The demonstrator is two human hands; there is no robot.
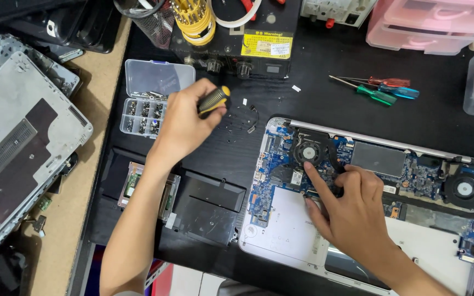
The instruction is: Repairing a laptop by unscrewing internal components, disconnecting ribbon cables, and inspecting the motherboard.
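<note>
The left hand (185,118) is gripping a screwdriver with a black-and-yellow ribbed handle (214,100), its fingers curled tight around the handle, and is hovering above the black counter (314,98) just beside a clear plastic compartment box of small screws (145,115) whose lid is lying open. The right hand (352,205) is resting on the opened silver laptop with its blue circuit board exposed (272,186), which is lying on the counter's right half; its index finger is stretching out, the tip pressing just below the round black cooling fan (307,151), while the other fingers are bending loosely over the board, pinching nothing visible. Two slim screwdrivers with red and green translucent handles (382,90) are lying well apart, farther back. A grey laptop bottom cover (15,142) is leaning at the left edge.
</note>
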